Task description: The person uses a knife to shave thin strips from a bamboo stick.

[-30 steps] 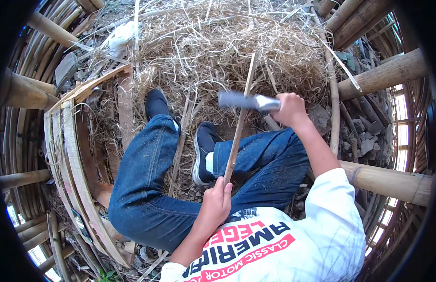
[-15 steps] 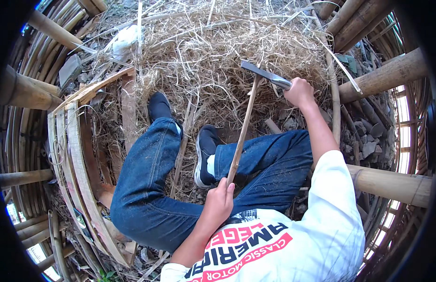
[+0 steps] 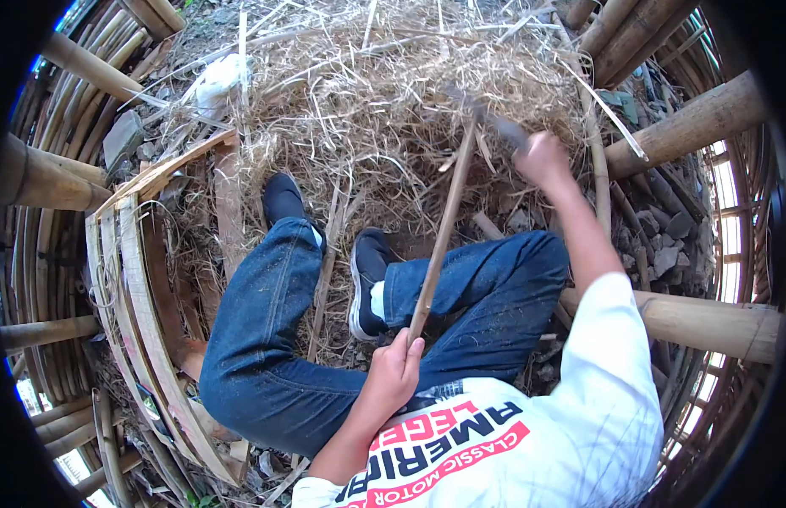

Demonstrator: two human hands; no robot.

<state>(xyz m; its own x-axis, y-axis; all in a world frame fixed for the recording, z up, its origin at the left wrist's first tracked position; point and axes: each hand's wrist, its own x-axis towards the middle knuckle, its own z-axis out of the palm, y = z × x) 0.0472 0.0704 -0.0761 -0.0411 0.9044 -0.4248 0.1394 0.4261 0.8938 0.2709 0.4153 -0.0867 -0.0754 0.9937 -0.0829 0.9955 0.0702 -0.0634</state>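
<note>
Splitting a bamboo strip [image 3: 444, 229] over the straw pile [image 3: 367, 110]

Left hand [image 3: 393, 377] gripping tight on the strip's lower end by the knees; right hand [image 3: 541, 157] wrapped around a blurred blade [image 3: 494, 123] at its top.

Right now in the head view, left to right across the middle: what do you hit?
Curved bamboo strips → left leg in jeans → dark shoe with white sole → bamboo stick held at its lower end by the left hand → right forearm → thick bamboo pole.
</note>
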